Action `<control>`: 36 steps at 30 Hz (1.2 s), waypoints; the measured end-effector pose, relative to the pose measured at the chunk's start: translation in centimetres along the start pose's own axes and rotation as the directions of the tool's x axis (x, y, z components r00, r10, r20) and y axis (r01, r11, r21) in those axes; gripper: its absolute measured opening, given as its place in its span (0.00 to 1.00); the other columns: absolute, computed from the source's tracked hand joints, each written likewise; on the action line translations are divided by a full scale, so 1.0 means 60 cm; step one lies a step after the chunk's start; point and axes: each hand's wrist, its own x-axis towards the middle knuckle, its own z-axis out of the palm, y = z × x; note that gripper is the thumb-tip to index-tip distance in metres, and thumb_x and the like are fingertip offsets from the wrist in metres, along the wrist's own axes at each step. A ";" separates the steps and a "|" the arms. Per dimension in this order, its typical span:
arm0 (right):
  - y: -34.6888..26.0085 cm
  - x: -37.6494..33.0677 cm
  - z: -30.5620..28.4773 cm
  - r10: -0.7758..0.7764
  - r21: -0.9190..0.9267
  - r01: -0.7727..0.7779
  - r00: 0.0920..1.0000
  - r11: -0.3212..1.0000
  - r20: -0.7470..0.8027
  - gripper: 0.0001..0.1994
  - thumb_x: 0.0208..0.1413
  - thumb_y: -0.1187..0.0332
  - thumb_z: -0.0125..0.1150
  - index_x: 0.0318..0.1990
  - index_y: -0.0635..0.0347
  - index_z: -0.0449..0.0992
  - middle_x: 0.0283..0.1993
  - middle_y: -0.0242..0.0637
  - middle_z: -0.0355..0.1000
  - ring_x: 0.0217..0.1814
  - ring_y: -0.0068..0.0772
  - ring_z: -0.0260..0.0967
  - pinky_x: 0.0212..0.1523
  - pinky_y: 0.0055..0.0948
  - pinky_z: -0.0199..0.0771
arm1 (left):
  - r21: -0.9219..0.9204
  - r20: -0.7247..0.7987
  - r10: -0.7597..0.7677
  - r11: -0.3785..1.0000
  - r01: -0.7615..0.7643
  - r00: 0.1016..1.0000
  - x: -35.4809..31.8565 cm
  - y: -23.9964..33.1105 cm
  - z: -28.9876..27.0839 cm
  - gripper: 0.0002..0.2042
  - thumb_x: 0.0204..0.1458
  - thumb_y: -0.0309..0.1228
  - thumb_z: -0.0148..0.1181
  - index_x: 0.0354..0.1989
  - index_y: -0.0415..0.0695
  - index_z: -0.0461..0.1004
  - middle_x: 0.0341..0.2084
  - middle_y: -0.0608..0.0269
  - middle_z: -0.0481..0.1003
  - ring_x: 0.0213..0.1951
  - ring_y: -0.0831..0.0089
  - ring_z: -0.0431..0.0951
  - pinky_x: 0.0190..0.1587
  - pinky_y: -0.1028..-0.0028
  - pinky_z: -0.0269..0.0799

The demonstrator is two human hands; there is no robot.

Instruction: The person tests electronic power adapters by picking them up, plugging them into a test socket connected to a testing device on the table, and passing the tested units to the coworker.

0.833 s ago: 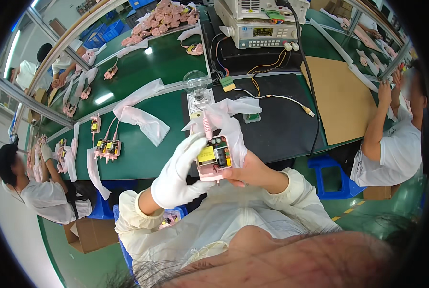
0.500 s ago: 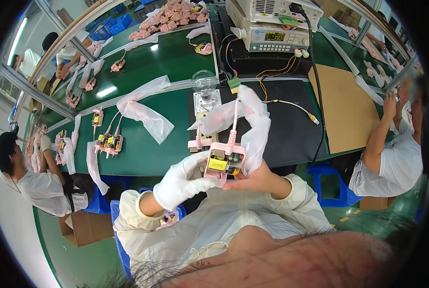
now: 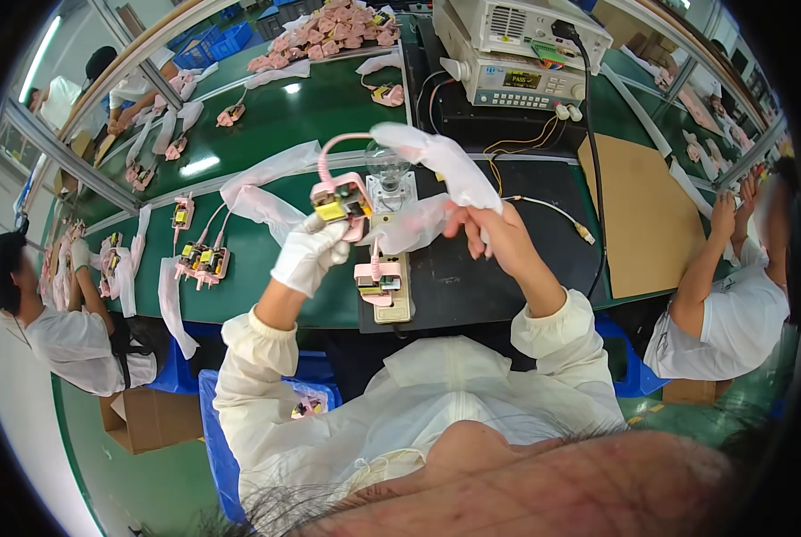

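Observation:
My left hand (image 3: pixel 311 255), in a white glove, grips a pink charger (image 3: pixel 354 217) with its yellow transformer and circuit parts exposed. Its pink cable loops up into a white plastic sleeve (image 3: pixel 445 161) that slopes down to my right hand (image 3: pixel 501 240). That bare hand has the sleeve's lower end against it, fingers bent around it; the thumb is hidden. Below, a second pink charger (image 3: pixel 378 283) sits on a pale socket strip (image 3: pixel 398 309), its own sleeve (image 3: pixel 409 224) reaching toward my right fingertips. A glass bulb (image 3: pixel 387 164) stands behind the held charger, partly covered.
Test instruments (image 3: pixel 526 80) stand at the back. A black cable (image 3: pixel 595 179) hangs before a brown cardboard sheet (image 3: pixel 642 219). A white plug lead (image 3: pixel 552 210) lies on the black mat. Open chargers (image 3: pixel 201 264) lie left; more are heaped (image 3: pixel 338 36) behind. People (image 3: pixel 69 331) work on both sides.
My left hand has carried the charger up and left, away from my body. My right hand has left the charger body and moved forward along the sleeve. The instrument's screen has changed.

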 end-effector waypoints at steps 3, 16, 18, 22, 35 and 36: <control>0.010 -0.007 -0.033 0.092 0.413 -0.142 0.986 0.900 0.139 0.10 0.55 0.65 0.42 0.32 0.61 0.67 0.27 0.34 0.66 0.16 0.16 0.52 0.20 0.18 0.58 | -0.002 -0.014 0.005 1.000 -0.005 1.000 0.043 -0.052 -0.014 0.14 0.51 0.21 0.55 0.47 0.37 0.67 0.39 0.59 0.73 0.36 0.72 0.76 0.35 0.77 0.74; -0.012 -0.062 -0.123 0.080 0.149 -0.103 0.985 0.983 0.152 0.13 0.55 0.63 0.55 0.30 0.67 0.72 0.26 0.38 0.68 0.18 0.21 0.66 0.18 0.17 0.66 | 0.386 0.006 0.067 0.920 -0.064 0.998 0.057 -0.070 -0.027 0.18 0.44 0.22 0.63 0.45 0.39 0.69 0.36 0.63 0.75 0.29 0.78 0.75 0.28 0.80 0.72; -0.012 -0.056 -0.133 0.101 0.119 -0.107 0.993 0.987 0.056 0.09 0.54 0.68 0.56 0.34 0.66 0.72 0.28 0.36 0.69 0.24 0.22 0.69 0.25 0.19 0.72 | 0.366 0.050 0.128 0.920 -0.137 0.991 0.051 -0.075 -0.022 0.19 0.45 0.22 0.63 0.47 0.40 0.69 0.39 0.63 0.74 0.36 0.76 0.76 0.37 0.77 0.74; 0.005 -0.047 -0.145 0.082 0.041 -0.076 0.982 0.996 -0.170 0.08 0.53 0.71 0.57 0.37 0.65 0.71 0.30 0.33 0.70 0.28 0.22 0.70 0.31 0.21 0.73 | 0.366 0.147 0.138 0.912 -0.184 0.979 0.055 -0.064 -0.015 0.18 0.46 0.21 0.60 0.48 0.39 0.67 0.40 0.59 0.73 0.40 0.73 0.75 0.42 0.75 0.72; 0.050 -0.033 -0.123 -0.199 -0.533 0.153 0.980 0.832 -0.029 0.12 0.52 0.77 0.50 0.45 0.65 0.71 0.44 0.37 0.67 0.38 0.25 0.66 0.35 0.22 0.66 | 0.320 -0.075 -0.008 0.947 0.032 0.997 0.052 -0.057 0.001 0.18 0.46 0.20 0.60 0.47 0.38 0.68 0.35 0.65 0.75 0.33 0.79 0.74 0.35 0.79 0.71; 0.053 -0.031 -0.126 -0.292 -0.581 0.255 0.956 0.773 0.032 0.13 0.51 0.77 0.49 0.45 0.65 0.71 0.43 0.38 0.67 0.40 0.29 0.66 0.39 0.24 0.66 | 0.323 -0.077 -0.009 0.946 0.033 0.997 0.054 -0.061 0.000 0.18 0.46 0.20 0.60 0.47 0.38 0.68 0.35 0.65 0.75 0.33 0.79 0.74 0.35 0.79 0.71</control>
